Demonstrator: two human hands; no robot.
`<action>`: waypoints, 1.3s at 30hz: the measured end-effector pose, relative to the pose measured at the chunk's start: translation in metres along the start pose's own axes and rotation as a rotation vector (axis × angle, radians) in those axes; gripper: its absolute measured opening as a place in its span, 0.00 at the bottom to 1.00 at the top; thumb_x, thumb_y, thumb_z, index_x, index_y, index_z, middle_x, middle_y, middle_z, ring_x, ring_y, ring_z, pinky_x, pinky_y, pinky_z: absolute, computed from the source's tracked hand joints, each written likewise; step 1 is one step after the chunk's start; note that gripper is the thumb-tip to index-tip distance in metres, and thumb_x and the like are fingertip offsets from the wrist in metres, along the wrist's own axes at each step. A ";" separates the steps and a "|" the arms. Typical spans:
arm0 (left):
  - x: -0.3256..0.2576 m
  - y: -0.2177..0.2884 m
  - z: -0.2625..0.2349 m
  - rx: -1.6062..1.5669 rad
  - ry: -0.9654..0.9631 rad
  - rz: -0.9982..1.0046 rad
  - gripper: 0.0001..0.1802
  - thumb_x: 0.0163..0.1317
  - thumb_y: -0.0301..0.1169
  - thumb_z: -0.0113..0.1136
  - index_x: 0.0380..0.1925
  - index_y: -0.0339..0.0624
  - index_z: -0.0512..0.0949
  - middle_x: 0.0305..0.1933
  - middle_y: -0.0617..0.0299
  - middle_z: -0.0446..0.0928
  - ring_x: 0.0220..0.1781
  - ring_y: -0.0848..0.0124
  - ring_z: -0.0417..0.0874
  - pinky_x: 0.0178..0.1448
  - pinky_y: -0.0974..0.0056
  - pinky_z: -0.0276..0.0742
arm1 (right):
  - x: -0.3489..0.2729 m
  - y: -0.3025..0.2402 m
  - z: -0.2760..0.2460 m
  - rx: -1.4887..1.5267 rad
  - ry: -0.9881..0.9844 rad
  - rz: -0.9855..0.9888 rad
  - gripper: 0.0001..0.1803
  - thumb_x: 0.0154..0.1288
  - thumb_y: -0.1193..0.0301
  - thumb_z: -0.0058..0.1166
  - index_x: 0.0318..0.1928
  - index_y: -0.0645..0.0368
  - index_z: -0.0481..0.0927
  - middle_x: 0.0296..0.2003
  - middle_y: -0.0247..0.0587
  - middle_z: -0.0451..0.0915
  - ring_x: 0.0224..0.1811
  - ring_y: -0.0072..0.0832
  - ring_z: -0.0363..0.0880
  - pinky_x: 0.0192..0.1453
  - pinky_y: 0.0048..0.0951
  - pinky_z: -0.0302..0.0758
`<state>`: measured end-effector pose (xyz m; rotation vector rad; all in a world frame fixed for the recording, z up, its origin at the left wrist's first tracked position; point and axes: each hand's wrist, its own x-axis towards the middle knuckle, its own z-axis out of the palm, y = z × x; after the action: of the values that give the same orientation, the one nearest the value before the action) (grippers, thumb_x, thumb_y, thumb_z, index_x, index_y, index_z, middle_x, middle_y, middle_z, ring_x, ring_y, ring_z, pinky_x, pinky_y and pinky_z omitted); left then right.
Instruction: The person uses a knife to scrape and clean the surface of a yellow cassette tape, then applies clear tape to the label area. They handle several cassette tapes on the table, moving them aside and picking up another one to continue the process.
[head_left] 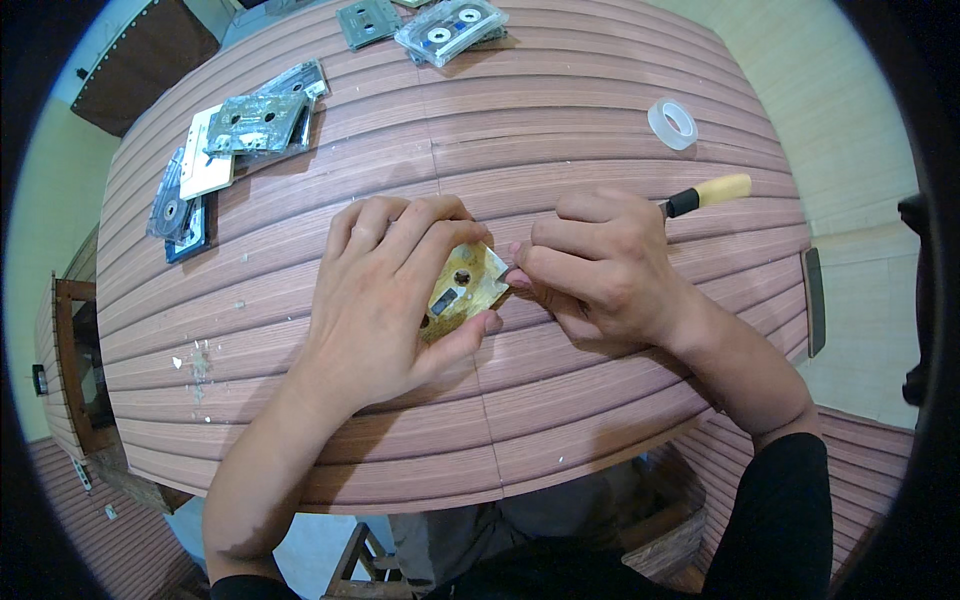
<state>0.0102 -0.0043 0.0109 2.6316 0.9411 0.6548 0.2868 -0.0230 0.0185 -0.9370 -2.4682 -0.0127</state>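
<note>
A yellowish cassette tape [478,288] lies in front of me near the middle of the table. My left hand [380,285] is closed around its left side, the fingers over the far edge and the thumb along the near edge. A spool hole and a small dark window show on its face. Against its right corner, my right hand [600,265] is closed in a pinch at a pale edge. What lies between those fingertips is hidden. Just beyond the right hand rests a knife [708,194] with a yellow and black handle, its blade mostly hidden behind the hand.
At the far left is a loose pile of cassettes [255,125], one of them white. More cassettes [450,30] lie at the far edge. A roll of clear tape [658,125] sits at the far right. Small broken bits [198,362] are scattered on the left of the wood-patterned table [560,420].
</note>
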 end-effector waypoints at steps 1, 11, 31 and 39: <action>0.000 0.000 0.000 0.006 -0.003 0.000 0.33 0.62 0.51 0.77 0.63 0.45 0.84 0.68 0.56 0.81 0.70 0.50 0.79 0.80 0.41 0.68 | -0.001 0.000 -0.001 0.015 -0.011 0.000 0.08 0.66 0.66 0.73 0.41 0.48 0.85 0.33 0.28 0.80 0.36 0.33 0.85 0.32 0.41 0.77; 0.001 -0.004 0.001 -0.001 0.001 0.048 0.37 0.63 0.51 0.78 0.65 0.40 0.83 0.68 0.50 0.81 0.69 0.46 0.80 0.77 0.43 0.72 | 0.003 -0.007 0.006 0.070 0.041 0.123 0.10 0.72 0.65 0.73 0.39 0.52 0.84 0.33 0.35 0.82 0.36 0.42 0.85 0.36 0.46 0.76; 0.004 -0.009 0.010 -0.120 0.059 0.066 0.35 0.59 0.45 0.81 0.64 0.39 0.83 0.66 0.46 0.81 0.69 0.41 0.83 0.88 0.30 0.68 | 0.012 -0.023 0.020 0.058 0.112 0.355 0.09 0.75 0.65 0.71 0.41 0.53 0.84 0.33 0.41 0.84 0.35 0.49 0.87 0.36 0.52 0.79; 0.006 -0.005 0.007 0.009 0.094 0.050 0.34 0.58 0.49 0.79 0.60 0.41 0.85 0.63 0.50 0.82 0.66 0.47 0.84 0.88 0.33 0.69 | 0.012 -0.014 0.012 0.025 0.117 0.151 0.11 0.71 0.68 0.77 0.38 0.56 0.85 0.30 0.39 0.79 0.28 0.43 0.80 0.33 0.45 0.73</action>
<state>0.0151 0.0023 0.0045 2.6604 0.9087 0.7947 0.2651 -0.0241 0.0159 -1.0786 -2.2811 0.0140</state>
